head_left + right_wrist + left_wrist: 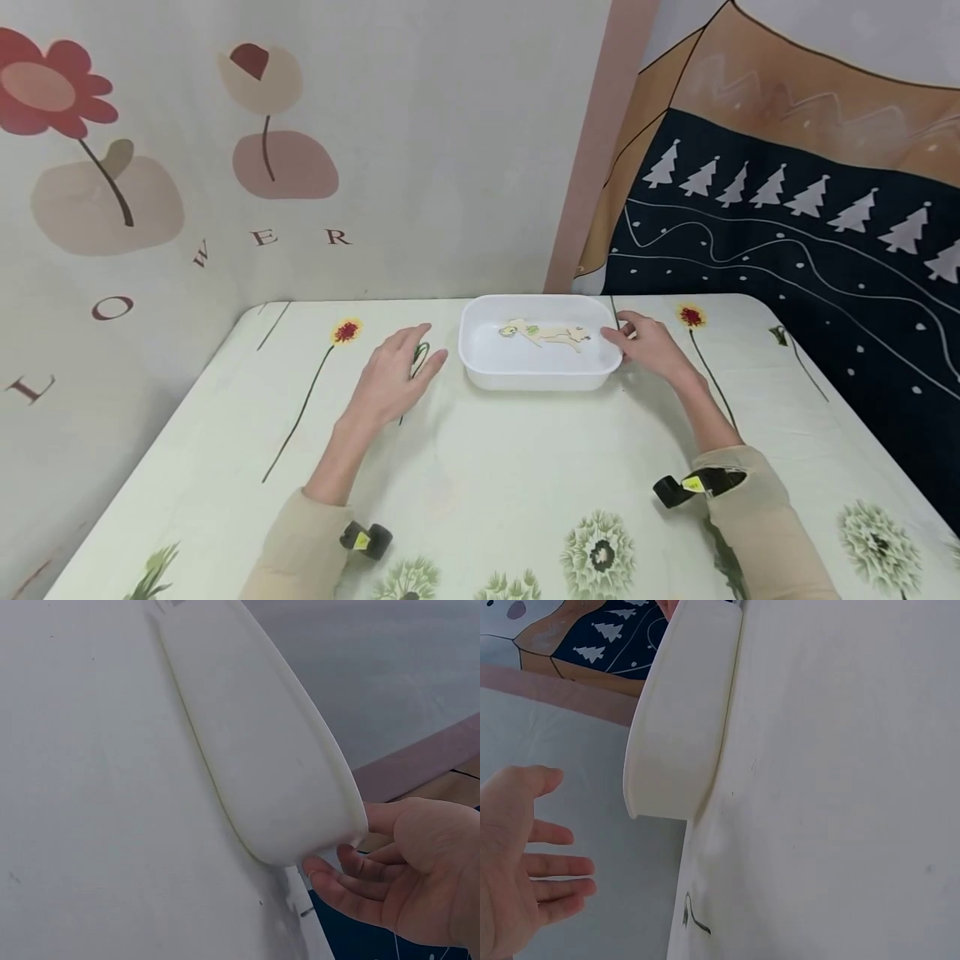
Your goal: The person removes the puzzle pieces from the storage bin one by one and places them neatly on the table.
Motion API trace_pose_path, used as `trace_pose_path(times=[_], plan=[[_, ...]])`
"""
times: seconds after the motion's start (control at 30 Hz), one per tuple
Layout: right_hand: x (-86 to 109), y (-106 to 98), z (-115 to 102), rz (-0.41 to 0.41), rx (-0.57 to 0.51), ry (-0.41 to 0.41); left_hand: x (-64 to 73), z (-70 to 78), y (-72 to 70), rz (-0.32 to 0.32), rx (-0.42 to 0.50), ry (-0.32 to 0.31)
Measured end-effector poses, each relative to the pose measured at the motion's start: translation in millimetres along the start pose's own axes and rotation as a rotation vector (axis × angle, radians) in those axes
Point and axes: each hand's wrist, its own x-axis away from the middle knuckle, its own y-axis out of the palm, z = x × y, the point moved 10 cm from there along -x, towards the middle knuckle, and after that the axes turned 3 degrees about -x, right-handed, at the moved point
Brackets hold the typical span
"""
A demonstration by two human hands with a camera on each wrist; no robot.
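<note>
A white plastic basin (540, 379) with rounded corners stands upright near the table's far edge. Flat beige shapes with green marks (551, 333) show on its floor; whether they are printed or loose I cannot tell. My right hand (654, 350) grips the basin's right end, thumb at the rim and fingers curled against the outer wall, as the right wrist view of the hand (420, 870) shows. To the left of the basin, my left hand (386, 379) hovers over the table with fingers extended, apart from the basin and holding nothing.
A pale tablecloth (480, 475) printed with flowers covers the table. Behind it hangs a light curtain (435, 167) with flower prints, joined at the right by a dark cloth (750, 242) with white trees. Both sleeves carry a small black wrist camera (366, 540).
</note>
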Motion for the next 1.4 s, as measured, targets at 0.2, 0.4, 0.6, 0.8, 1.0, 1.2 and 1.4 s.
trace_pose_path(times=[0.2,0.4,0.6,0.8,1.0,1.2,1.4], plan=[[-0.8,2,-3,0.004,0.006,-0.043,-6.3,9.6,5.8,0.008,0.029,0.021],[-0.4,4,-6,-0.019,-0.007,-0.085,-13.0,19.8,13.2,0.007,0.064,0.035],[1.5,8,-5,-0.056,-0.027,-0.084,-18.6,30.8,21.8,0.002,0.106,0.055],[5.8,10,-7,-0.082,-0.036,-0.083,-21.8,45.1,29.9,-0.022,0.135,0.085],[7.5,12,-8,-0.088,-0.038,-0.099,-27.6,52.3,38.5,-0.039,0.157,0.102],[8.9,14,-10,-0.103,-0.041,-0.114,-36.0,57.8,50.8,-0.066,0.182,0.11],[11.2,15,-12,-0.129,-0.037,-0.121,-45.1,61.3,63.1,-0.096,0.197,0.107]])
